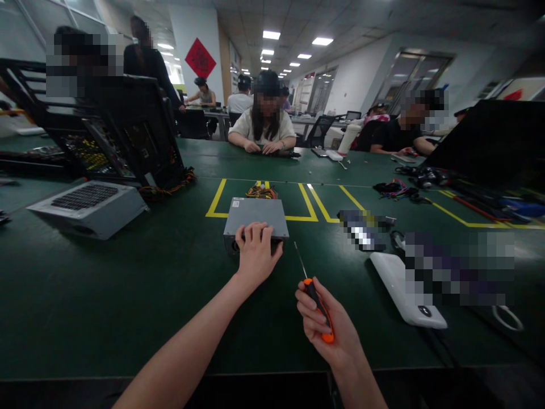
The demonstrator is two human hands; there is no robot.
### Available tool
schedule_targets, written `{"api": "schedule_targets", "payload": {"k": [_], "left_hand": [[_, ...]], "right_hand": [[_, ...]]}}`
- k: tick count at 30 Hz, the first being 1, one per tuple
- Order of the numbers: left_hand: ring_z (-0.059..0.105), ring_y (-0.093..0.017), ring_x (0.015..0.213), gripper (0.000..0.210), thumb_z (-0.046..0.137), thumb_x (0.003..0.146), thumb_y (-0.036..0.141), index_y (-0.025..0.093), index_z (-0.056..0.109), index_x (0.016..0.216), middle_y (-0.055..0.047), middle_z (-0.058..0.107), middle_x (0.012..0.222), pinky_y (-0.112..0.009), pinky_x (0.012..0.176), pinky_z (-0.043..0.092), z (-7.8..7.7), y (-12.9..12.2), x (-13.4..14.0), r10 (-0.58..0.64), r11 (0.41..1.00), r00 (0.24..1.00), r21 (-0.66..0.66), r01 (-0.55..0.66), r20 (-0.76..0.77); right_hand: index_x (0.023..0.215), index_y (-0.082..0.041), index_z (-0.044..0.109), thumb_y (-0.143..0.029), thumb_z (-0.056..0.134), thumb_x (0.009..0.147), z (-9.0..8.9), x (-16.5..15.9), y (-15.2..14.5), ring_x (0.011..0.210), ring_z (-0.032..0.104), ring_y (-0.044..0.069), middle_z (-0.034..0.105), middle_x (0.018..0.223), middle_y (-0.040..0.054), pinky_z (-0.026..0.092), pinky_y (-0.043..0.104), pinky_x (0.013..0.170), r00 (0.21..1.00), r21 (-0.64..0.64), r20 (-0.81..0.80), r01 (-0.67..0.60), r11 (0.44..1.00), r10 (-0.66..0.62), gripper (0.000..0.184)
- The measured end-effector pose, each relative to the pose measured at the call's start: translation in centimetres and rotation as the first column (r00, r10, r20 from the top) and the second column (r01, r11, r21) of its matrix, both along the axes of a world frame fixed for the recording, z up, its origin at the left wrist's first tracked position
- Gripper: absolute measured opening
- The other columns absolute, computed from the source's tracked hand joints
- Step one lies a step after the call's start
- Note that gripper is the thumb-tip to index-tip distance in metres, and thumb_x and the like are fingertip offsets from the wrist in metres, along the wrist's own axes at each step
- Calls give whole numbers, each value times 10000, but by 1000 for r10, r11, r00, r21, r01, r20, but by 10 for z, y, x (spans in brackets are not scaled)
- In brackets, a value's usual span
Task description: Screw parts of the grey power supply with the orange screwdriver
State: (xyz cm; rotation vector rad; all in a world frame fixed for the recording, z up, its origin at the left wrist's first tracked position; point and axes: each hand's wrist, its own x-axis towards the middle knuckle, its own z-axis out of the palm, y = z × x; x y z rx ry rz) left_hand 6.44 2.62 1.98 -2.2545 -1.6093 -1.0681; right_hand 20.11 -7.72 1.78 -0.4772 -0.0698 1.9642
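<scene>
While the left hand (256,257) clasps the near edge of the PSU (255,215) beneath it, the right hand (337,330) grips a screwdriver (314,295), shaft pointing forward; wires (263,192) lie beyond the left.

Grey box (255,212) lies seemingly flat, orange-black screwdriver (314,292) tilted.

The left arm (187,346) is extended farther, with the left hand (256,253) turned palm down, fingers bent and thumb set apart. The right hand (326,321) is held nearer, its fingers curled in a grip.
</scene>
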Motion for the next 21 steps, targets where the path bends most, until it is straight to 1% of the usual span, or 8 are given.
{"api": "schedule_targets", "payload": {"k": [4, 7, 10, 13, 15, 18, 19, 21], "left_hand": [[392, -258, 1129, 300, 514, 791, 299, 189, 509, 1070, -103, 499, 1137, -478, 1010, 189, 2, -4, -4, -37, 999, 999, -16, 37, -5], [346, -260, 1194, 360, 482, 812, 286, 207, 461, 1162, -110, 445, 1225, -492, 1027, 164, 8, -10, -15, -75, 997, 997, -16, 75, 13], [261, -273, 1256, 440, 449, 828, 295, 204, 373, 1251, -127, 336, 1323, -501, 1022, 191, 11, -16, -34, -2, 999, 993, -32, 6, 118], [244, -279, 1262, 476, 421, 842, 330, 186, 313, 1282, -145, 279, 1341, -505, 1000, 251, 6, -18, -52, 78, 992, 963, -117, -49, 258], [259, -274, 1253, 477, 409, 847, 346, 169, 306, 1278, -153, 281, 1323, -500, 995, 274, 0, -16, -60, 93, 983, 939, -181, -34, 330], [285, -260, 1239, 472, 404, 852, 347, 163, 299, 1274, -150, 284, 1301, -480, 998, 298, -8, -13, -64, 48, 971, 916, -232, 50, 399], [290, -257, 1236, 473, 406, 851, 343, 167, 293, 1276, -148, 280, 1299, -475, 998, 304, -9, -12, -64, 28, 969, 910, -234, 76, 414], [293, -254, 1235, 475, 416, 849, 331, 177, 285, 1279, -143, 276, 1294, -468, 1000, 312, -12, -11, -63, 0, 968, 899, -227, 110, 437]], "right_hand": [[805, -107, 559, -226, 526, 813, 12, 6, 11, 399, 339, -2, 433, 590, -39, 296, 72, 311, 965, -1, 224, 141, 990, -137, 124], [810, -128, 590, -225, 600, 755, 19, 6, 37, 415, 365, 2, 511, 653, -13, 315, 86, 322, 861, 13, 456, 246, 969, -225, 113], [865, -153, 619, -266, 658, 705, 18, 4, 66, 432, 397, 10, 590, 778, 21, 339, 108, 331, 793, 64, 550, 271, 960, -261, 200], [841, -142, 635, -324, 660, 694, 15, 0, 81, 444, 429, 27, 606, 809, 37, 354, 137, 338, 731, 115, 617, 283, 952, -292, 235], [845, -147, 637, -357, 615, 729, 14, -1, 77, 453, 436, 37, 595, 776, 25, 354, 148, 344, 689, 164, 642, 306, 938, -336, 241], [951, -199, 619, -363, 576, 761, 17, -2, 53, 480, 438, 44, 569, 746, -12, 353, 148, 366, 630, 256, 657, 331, 908, -415, 255], [988, -208, 608, -365, 583, 757, 18, -2, 43, 491, 441, 48, 563, 741, -17, 354, 150, 374, 614, 287, 666, 314, 905, -424, 281], [1042, -205, 583, -367, 598, 745, 19, -5, 24, 472, 428, 50, 546, 691, -25, 333, 153, 362, 564, 323, 732, 206, 924, -382, 339]]}}
